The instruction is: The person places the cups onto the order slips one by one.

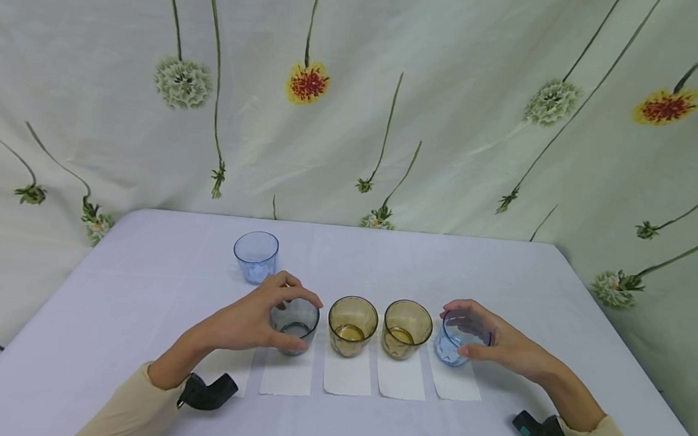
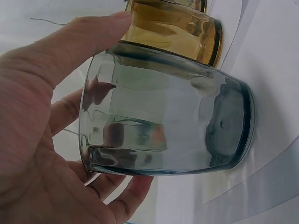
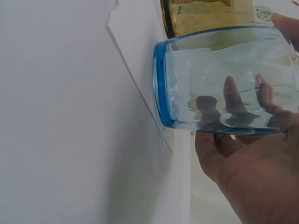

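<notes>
My left hand [image 1: 257,314] holds a grey glass [image 1: 294,323] from its left side, thumb in front and fingers behind the rim. In the left wrist view the thumb and fingers of that hand [image 2: 51,116] lie around the upper part of the glass [image 2: 173,112]. On the right, my right hand [image 1: 506,341] grips a clear blue glass [image 1: 450,349], thumb at the near side. Its tinted base [image 3: 161,84] shows in the right wrist view, close to a white paper strip. Two amber glasses [image 1: 351,328] [image 1: 407,331] stand upright between the hands.
Another blue glass [image 1: 256,259] stands farther back at the left. Several white paper strips [image 1: 346,378] lie in a row on the white-covered table [image 1: 394,261]. A flower-patterned cloth [image 1: 448,171] hangs behind the table's far edge.
</notes>
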Demonstrator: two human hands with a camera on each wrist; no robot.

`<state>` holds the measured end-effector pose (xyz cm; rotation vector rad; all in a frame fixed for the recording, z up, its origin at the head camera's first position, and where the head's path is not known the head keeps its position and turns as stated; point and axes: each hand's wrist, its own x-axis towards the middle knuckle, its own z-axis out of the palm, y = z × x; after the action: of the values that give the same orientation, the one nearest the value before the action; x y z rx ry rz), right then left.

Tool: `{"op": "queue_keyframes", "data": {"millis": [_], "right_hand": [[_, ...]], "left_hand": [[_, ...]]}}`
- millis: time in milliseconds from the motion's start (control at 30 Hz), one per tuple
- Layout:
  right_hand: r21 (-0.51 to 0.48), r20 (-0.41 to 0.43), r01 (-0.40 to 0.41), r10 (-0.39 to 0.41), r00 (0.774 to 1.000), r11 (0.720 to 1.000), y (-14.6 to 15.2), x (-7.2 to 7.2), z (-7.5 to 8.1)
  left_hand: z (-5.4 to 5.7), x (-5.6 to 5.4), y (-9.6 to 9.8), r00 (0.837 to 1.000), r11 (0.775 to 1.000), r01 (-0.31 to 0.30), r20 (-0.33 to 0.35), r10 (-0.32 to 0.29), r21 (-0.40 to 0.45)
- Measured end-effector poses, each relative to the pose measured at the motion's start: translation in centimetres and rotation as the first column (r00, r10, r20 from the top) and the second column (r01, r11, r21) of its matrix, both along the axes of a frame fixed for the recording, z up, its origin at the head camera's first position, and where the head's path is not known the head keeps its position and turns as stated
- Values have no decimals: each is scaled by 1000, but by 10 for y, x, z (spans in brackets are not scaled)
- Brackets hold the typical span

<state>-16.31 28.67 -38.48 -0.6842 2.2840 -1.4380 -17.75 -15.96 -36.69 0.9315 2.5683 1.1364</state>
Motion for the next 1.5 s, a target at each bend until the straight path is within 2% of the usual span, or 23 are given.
{"op": "queue_keyframes", "data": {"millis": [733, 1033, 1233, 1500], "right_hand": [[-6, -4, -12, 12, 1000, 1000, 1, 0, -2], [15, -7, 1, -1, 1000, 1000, 0, 0, 0], [18, -8, 5, -5, 1000, 1000, -1, 0, 2], [9, -7, -4, 4, 1000, 1000, 0, -1, 0]], "left_hand": [[6, 2, -3, 999, 1000, -11, -40, 11, 5], [15, 1, -9, 996, 994, -72, -49, 76, 82], [20, 0, -14, 990, 984, -134, -35, 139, 114], [22, -8, -19, 970, 966, -191, -118, 213, 171]]}}
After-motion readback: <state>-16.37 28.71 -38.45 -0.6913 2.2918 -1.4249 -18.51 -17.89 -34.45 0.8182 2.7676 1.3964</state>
